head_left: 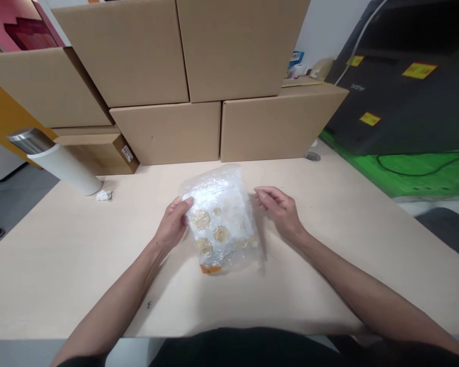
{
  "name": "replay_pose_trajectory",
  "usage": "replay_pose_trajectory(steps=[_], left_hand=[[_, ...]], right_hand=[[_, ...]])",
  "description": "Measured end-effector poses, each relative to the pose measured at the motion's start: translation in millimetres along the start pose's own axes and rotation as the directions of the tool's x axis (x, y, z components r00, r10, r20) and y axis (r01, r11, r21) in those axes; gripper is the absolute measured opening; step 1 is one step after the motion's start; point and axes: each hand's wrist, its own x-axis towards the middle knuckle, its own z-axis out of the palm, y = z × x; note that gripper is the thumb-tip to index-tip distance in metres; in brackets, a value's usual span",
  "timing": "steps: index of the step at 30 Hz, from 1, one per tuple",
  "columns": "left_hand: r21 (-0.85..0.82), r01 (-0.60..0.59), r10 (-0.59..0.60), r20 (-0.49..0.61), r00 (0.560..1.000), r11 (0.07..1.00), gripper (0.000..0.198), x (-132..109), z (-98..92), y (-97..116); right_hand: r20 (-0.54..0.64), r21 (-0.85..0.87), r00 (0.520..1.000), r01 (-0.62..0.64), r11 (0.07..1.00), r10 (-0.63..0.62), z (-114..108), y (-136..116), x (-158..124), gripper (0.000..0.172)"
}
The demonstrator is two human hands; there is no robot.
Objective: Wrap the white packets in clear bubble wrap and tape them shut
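Note:
A flat package in clear bubble wrap (pixel 231 216) is tilted above the pale table in front of me. Several round tan patches and an orange patch at its lower edge show through the plastic. My left hand (pixel 172 223) grips its left edge, thumb on top and fingers underneath. Just off the right edge is my right hand (pixel 281 209), loosely curved, with no object visible in it. What lies inside the wrap is blurred by glare.
Cardboard boxes (pixel 164 133) are stacked along the table's back. A white bottle with a steel cap (pixel 63 165) stands at left beside a crumpled white scrap (pixel 104 195). A dark machine with yellow labels (pixel 398 102) is at right, over a green surface (pixel 424 173).

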Motion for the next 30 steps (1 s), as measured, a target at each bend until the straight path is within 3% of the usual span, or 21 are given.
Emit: replay_pose_trajectory(steps=[2,4,7,9,11,14,17,19,22,25,30], left_hand=[[-0.050,-0.007,0.006,-0.015,1.000,0.999,0.023,-1.7,4.2,0.7],[-0.091,0.007,-0.007,0.001,1.000,0.996,0.029,-2.5,8.6,-1.5],[-0.121,0.039,-0.035,0.031,0.999,0.992,0.038,-1.5,12.6,-12.6],[-0.097,0.077,-0.078,-0.006,0.997,0.992,0.045,0.5,11.8,-22.9],[-0.015,0.100,-0.101,-0.120,0.988,0.995,0.056,2.0,8.2,-30.8],[0.198,0.057,-0.010,-0.234,0.972,0.978,0.068,-1.2,3.1,-29.9],[0.423,-0.054,0.078,-0.038,0.996,0.904,0.075,-14.4,6.2,-14.8],[0.547,-0.127,0.088,0.097,0.991,0.827,0.086,-25.7,12.7,-3.3],[0.623,-0.137,0.079,0.121,0.990,0.770,0.100,-37.7,19.8,9.8],[0.508,-0.106,0.079,0.073,0.994,0.855,0.090,-40.3,12.0,20.3],[0.396,-0.011,0.058,-0.106,0.993,0.918,0.079,-34.4,-31.2,26.0]], right_hand=[[0.198,0.145,0.967,-0.189,0.971,0.158,3.0,-0.8,-2.3,0.045],[0.387,0.233,0.895,-0.329,0.915,0.223,8.8,-3.0,-6.6,0.047],[0.481,0.285,0.839,-0.425,0.859,0.255,20.2,-11.9,-15.0,0.044],[0.459,0.266,0.853,-0.399,0.878,0.248,26.5,-22.4,-19.0,0.041],[0.425,0.223,0.883,-0.317,0.922,0.201,30.8,-35.2,-19.9,0.040],[0.382,0.125,0.921,-0.130,0.984,0.073,36.2,-52.8,-14.2,0.035],[0.346,-0.020,0.932,0.126,0.992,-0.112,46.2,-61.6,-5.2,0.025],[0.358,-0.096,0.917,0.223,0.970,-0.175,56.4,-62.8,-1.6,0.018],[0.408,-0.108,0.893,0.257,0.960,-0.192,70.7,-62.6,-1.2,0.015],[0.394,-0.054,0.900,0.224,0.973,-0.185,71.6,-64.6,-1.2,0.016],[0.244,0.025,0.968,0.060,0.998,-0.065,32.5,-61.9,6.7,0.029]])
